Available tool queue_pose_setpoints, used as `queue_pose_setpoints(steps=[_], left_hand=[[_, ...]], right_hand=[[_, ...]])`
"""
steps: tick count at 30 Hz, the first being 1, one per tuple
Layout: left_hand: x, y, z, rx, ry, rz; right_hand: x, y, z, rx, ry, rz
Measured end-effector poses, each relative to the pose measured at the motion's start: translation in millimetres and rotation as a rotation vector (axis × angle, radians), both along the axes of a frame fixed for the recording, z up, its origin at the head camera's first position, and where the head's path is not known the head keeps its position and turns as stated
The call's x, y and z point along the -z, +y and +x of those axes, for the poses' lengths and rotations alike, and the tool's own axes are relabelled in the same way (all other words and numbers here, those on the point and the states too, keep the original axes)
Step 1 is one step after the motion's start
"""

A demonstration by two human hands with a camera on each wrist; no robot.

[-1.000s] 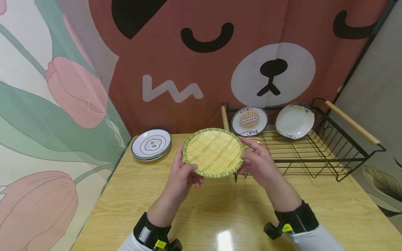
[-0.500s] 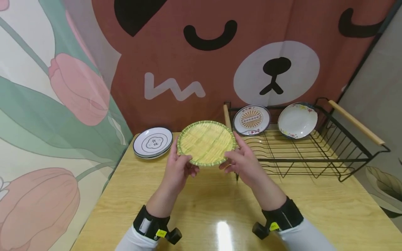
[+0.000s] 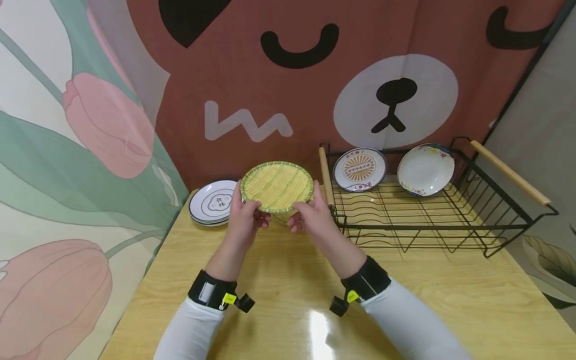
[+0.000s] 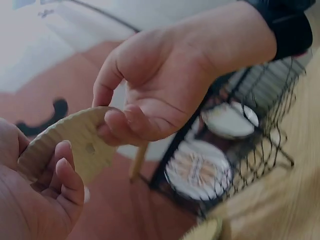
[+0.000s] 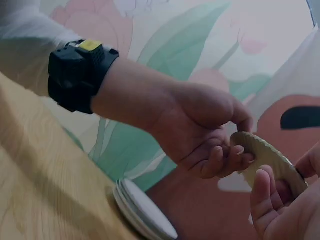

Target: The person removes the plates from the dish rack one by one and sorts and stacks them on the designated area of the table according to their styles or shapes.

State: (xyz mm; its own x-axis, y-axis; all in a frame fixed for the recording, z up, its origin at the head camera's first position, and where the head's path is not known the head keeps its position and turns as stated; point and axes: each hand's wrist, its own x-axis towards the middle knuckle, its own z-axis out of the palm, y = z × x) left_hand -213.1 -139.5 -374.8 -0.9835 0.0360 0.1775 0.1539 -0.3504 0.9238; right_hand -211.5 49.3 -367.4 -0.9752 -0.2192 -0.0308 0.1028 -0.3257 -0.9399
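A round, shallow woven bamboo tray (image 3: 276,186) with a green-bound rim is held up over the back of the table, tilted towards me. My left hand (image 3: 243,216) grips its left edge, thumb on top and fingers below. On the opposite edge, my right hand (image 3: 312,214) pinches the rim the same way. Both wrist views show the tray's underside, with fingertips curled beneath it. Behind and below it, part of another yellow woven piece (image 3: 284,217) shows between the hands, mostly hidden. The left hand overlaps a stack of white plates (image 3: 211,202) in the head view.
To the right stands a black wire dish rack (image 3: 405,227) with wooden handles. A plate with an orange sunburst print (image 3: 360,169) and a white dish with a floral rim (image 3: 425,171) lean at its back. A bear-print curtain (image 3: 252,85) hangs behind the wooden table (image 3: 279,300).
Both hands have carried the woven tray away from me and to the left, off the rack's front corner. The other woven piece has come into sight beneath it. The grip stays two-handed.
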Motion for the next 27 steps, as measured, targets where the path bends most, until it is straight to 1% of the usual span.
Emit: queue_pose_setpoints(steps=[3,5,7,10,13,15,18,21,23,27], left_hand=[[10.9,1.0,-21.6,-0.003,-0.069,-0.005],[22.7,2.5,-36.8,0.001,-0.123,-0.01],[36.7,4.9,-51.5,0.003,-0.177,-0.02],[57.5,8.7,-67.2,0.017,-0.257,-0.068],[76.4,11.5,-78.1,0.025,-0.322,-0.1],[87.2,12.1,-83.0,0.031,-0.354,-0.118],[98.0,11.9,-86.7,0.038,-0.374,-0.15],[104.1,11.2,-87.4,0.053,-0.389,-0.199],[106.9,10.7,-87.4,0.064,-0.405,-0.229],[112.5,10.4,-88.3,0.083,-0.442,-0.255]], right_hand=[[10.9,-7.2,-19.3,0.082,-0.067,0.028],[22.8,-10.0,-31.9,0.129,-0.084,0.052],[38.1,-11.3,-42.7,0.175,-0.086,0.081],[63.6,-11.2,-55.2,0.23,-0.099,0.117],[85.0,-8.3,-61.7,0.271,-0.129,0.154],[95.0,-5.9,-63.1,0.288,-0.144,0.189],[105.3,-1.9,-64.3,0.285,-0.159,0.235],[111.8,1.9,-65.3,0.262,-0.158,0.259],[115.4,3.9,-66.7,0.25,-0.14,0.267],[121.3,6.3,-69.1,0.254,-0.111,0.286]])
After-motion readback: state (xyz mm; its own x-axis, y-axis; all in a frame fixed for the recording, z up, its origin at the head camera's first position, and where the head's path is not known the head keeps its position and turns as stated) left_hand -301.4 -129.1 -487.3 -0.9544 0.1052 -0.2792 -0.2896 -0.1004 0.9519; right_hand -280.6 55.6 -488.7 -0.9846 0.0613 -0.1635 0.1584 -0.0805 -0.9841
